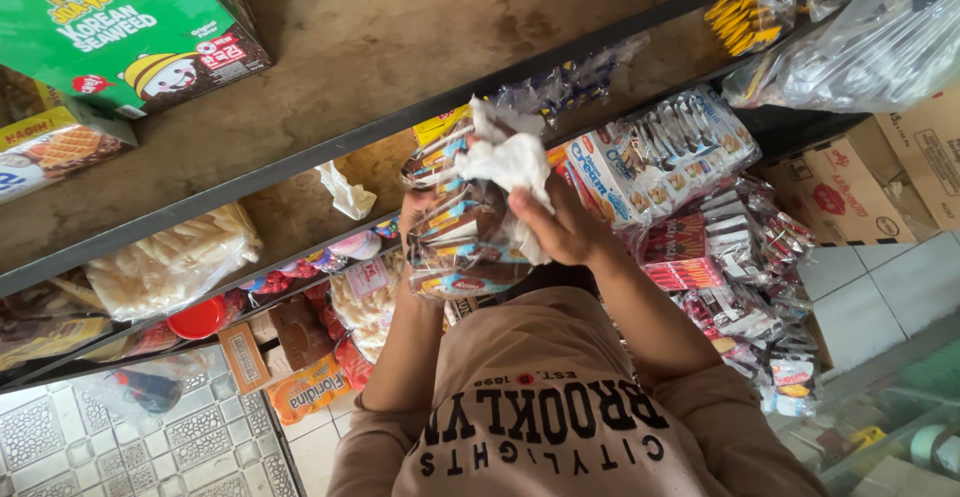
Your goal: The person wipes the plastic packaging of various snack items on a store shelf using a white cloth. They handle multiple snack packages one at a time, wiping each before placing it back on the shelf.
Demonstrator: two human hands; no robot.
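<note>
I hold a clear bag of small striped snack packs [465, 242] up in front of the shelves. My left hand [413, 215] grips the bag from its left side, mostly hidden behind it. A crumpled white cloth [510, 157] lies over the top and right side of the bag, and my right hand [565, 225] presses it against the bag. Both forearms rise from my brown printed shirt [540, 417] at the bottom.
Dark metal shelves [300, 157] run across the view. A green carton [120, 27] stands top left. Bagged wafers [170, 262], boxed cream biscuits [640, 162] and hanging snack strips [740, 257] crowd the lower shelves. Brown cartons [850, 192] stand at right above tiled floor [130, 437].
</note>
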